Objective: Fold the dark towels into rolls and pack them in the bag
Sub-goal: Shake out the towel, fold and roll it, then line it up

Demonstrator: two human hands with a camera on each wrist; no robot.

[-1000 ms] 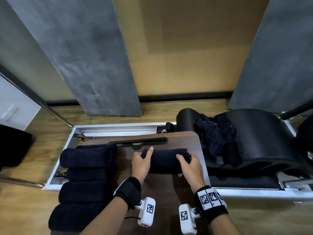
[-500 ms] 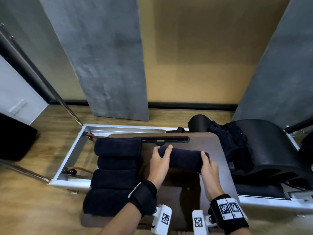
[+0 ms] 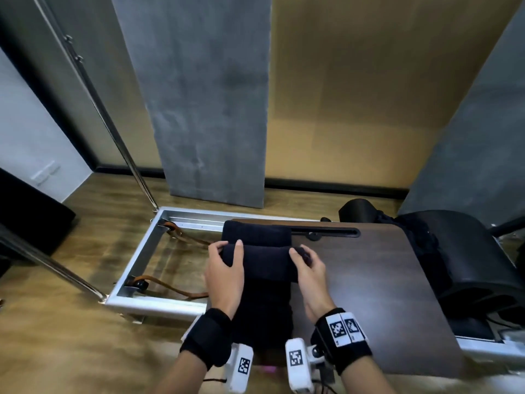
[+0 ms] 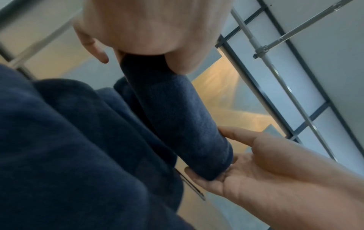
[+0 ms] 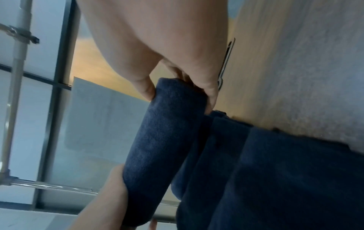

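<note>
Both hands hold a rolled dark towel point(image 3: 265, 261) by its ends, just above a row of other rolled dark towels point(image 3: 264, 308) at the left end of the brown board point(image 3: 369, 280). My left hand point(image 3: 224, 263) grips the roll's left end, thumb on top and fingers underneath. My right hand point(image 3: 305, 260) pinches the right end. In the left wrist view the left hand point(image 4: 206, 151) cups the end of the roll point(image 4: 177, 118). The right wrist view shows the right hand point(image 5: 179, 96) clamped on the roll point(image 5: 163, 140). One more rolled towel point(image 3: 255, 234) lies behind.
A loose heap of unfolded dark towels point(image 3: 420, 243) lies against a black padded barrel point(image 3: 460, 251) at the right. A silver metal frame point(image 3: 142, 251) with brown straps sits on the wooden floor to the left. A black object point(image 3: 28, 217) stands at the far left edge.
The roll has travelled left with both hands, from the middle of the board to above the row of rolled towels. The head view has panned left.
</note>
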